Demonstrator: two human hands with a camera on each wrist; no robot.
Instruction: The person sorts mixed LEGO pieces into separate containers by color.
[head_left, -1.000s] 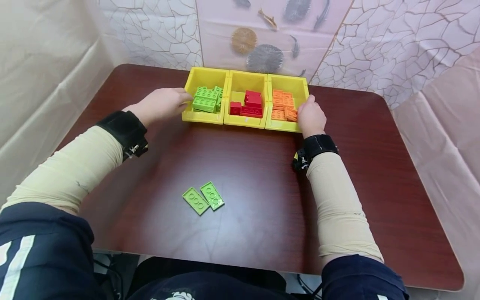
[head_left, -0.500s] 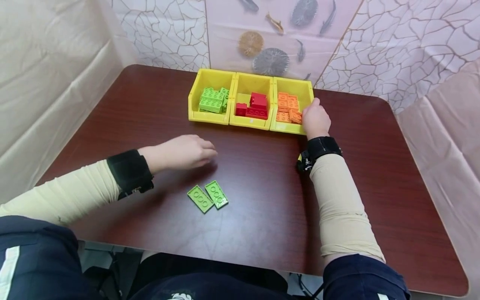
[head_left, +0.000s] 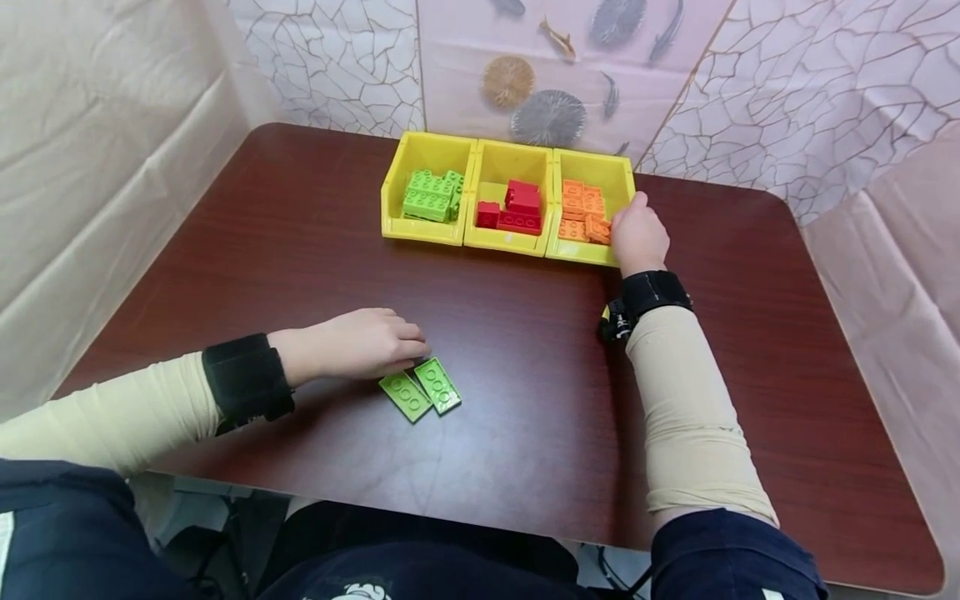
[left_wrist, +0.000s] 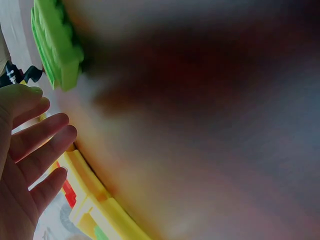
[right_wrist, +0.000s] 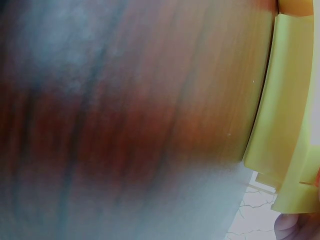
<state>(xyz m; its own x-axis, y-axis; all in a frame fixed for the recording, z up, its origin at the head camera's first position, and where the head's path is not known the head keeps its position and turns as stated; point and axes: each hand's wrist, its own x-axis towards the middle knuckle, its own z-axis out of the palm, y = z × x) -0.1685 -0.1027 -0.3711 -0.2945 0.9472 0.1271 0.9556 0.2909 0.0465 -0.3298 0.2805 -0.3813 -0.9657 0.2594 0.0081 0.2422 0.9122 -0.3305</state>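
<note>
Two flat green toy building bricks, one on the left and the other on the right, lie studs down side by side on the table. Just behind them, low over the table, my left hand has its fingers beside the bricks. In the left wrist view its fingers are loosely bent and hold nothing, with green brick past the thumb. My right hand grips the outer wall of the right yellow bin; its fingers are mostly hidden there.
The right bin holds orange bricks. Beside it, the middle bin has red bricks and the left bin green ones. The joined bins stand at the back of the brown table, before a patterned wall cloth.
My left hand has let go of the left bin's side and come forward to the two green bricks. The right hand has stayed at the right bin.
</note>
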